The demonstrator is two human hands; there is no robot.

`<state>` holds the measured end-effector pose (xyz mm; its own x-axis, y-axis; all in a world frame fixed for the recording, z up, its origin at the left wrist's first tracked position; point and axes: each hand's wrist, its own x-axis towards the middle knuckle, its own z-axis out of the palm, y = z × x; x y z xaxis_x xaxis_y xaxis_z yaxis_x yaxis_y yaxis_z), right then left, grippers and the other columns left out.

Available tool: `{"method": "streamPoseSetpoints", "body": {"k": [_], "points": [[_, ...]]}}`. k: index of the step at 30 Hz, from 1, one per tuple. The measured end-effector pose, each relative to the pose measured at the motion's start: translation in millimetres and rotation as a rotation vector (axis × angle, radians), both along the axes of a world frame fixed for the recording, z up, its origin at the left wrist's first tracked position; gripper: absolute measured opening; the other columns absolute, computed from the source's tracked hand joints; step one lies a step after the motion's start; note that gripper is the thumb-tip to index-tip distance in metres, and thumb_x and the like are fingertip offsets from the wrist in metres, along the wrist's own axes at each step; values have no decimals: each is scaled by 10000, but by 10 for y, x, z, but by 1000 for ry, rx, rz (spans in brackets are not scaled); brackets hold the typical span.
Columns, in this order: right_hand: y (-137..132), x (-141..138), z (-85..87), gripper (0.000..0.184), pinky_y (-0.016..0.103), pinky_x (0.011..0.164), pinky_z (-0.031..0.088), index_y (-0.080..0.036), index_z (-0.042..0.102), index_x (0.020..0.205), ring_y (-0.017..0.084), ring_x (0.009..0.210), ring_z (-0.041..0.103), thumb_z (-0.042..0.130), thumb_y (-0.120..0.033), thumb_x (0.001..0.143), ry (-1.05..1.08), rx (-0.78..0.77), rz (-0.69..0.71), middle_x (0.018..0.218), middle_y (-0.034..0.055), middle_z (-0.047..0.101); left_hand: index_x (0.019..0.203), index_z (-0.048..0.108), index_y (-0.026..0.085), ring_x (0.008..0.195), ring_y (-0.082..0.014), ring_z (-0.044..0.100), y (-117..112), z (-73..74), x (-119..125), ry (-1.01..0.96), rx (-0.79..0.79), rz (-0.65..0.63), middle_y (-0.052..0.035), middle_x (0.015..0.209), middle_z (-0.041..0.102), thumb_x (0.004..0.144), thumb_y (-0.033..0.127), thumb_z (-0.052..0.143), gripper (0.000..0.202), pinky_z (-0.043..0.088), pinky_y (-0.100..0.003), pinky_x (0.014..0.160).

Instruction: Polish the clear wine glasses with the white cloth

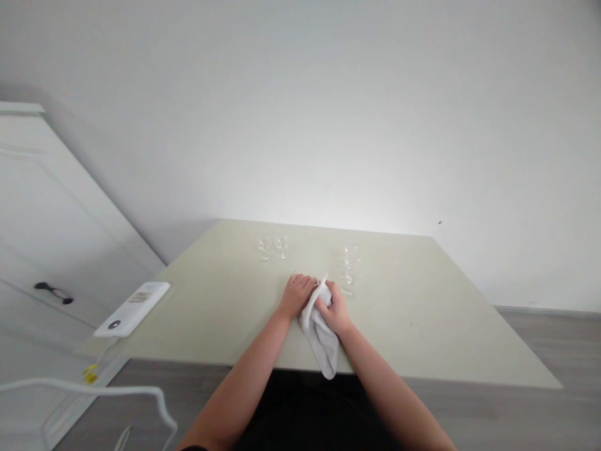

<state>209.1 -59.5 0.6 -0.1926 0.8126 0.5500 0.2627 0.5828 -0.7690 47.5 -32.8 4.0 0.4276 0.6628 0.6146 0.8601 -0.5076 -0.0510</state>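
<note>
My left hand (298, 294) is closed around a clear glass, mostly hidden by the fingers; only a thin edge of it shows above the knuckles. Bunched in my right hand (335, 310) is a light grey cloth (323, 341), pressed up against the left fingers and hanging toward the table's front edge. Two small clear stemmed glasses (280, 242) stand upright beyond my left hand. Several more clear glasses (348, 264) are grouped just past my right hand, their outlines faint against the table.
The pale table (413, 326) reaches back to a white wall (328, 113). On its left edge lies a white power strip (134, 308) with a cord. A white cabinet (70, 232) stands at the left, and a white bent tube (107, 390) crosses the lower left.
</note>
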Motion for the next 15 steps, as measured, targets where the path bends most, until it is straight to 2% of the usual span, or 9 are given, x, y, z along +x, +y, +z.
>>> {"method": "streamPoseSetpoints", "body": {"k": [4, 7, 9, 11, 13, 15], "points": [[-62, -43, 19, 330, 414, 1003, 401, -217, 590, 1128, 255, 1161, 478, 604, -203, 799, -132, 165, 23, 1204, 103, 485, 741, 617, 186, 713, -201, 600, 61, -98, -14, 11, -101, -66, -42, 697, 641, 879, 226, 567, 152, 437, -352, 728], [-49, -70, 1, 320, 404, 1010, 387, -211, 574, 1130, 250, 1178, 464, 590, -204, 811, -83, 153, -8, 1216, 104, 478, 801, 630, 167, 760, -219, 599, 61, -100, -10, -15, -76, -3, -67, 748, 647, 888, 232, 552, 133, 439, -366, 745], [-7, -60, -24, 283, 373, 942, 418, -196, 543, 1121, 225, 1069, 520, 565, -246, 844, 4, 64, -72, 1110, 89, 538, 952, 619, 149, 832, -229, 590, 31, -60, 10, -13, -30, 23, -88, 838, 646, 910, 219, 514, 133, 442, -373, 785], [46, -30, -53, 182, 327, 811, 443, -189, 530, 1034, 190, 874, 554, 502, -302, 893, 69, -64, -141, 915, 42, 576, 1078, 577, 159, 871, -230, 575, -13, -10, 41, 33, 6, -6, -87, 900, 633, 928, 219, 484, 187, 440, -377, 819], [89, 1, -75, 163, 291, 699, 421, -194, 513, 916, 163, 729, 525, 445, -342, 923, 79, -159, -175, 761, -2, 549, 1124, 546, 181, 891, -229, 566, -54, 26, 78, 96, 15, -67, -76, 925, 620, 937, 232, 469, 209, 436, -380, 845], [109, 15, -87, 189, 277, 656, 395, -197, 489, 849, 153, 685, 502, 432, -360, 925, 70, -186, -194, 707, -18, 524, 1108, 540, 185, 893, -230, 561, -81, 42, 113, 126, 8, -93, -71, 926, 610, 939, 228, 461, 191, 435, -383, 854]]}}
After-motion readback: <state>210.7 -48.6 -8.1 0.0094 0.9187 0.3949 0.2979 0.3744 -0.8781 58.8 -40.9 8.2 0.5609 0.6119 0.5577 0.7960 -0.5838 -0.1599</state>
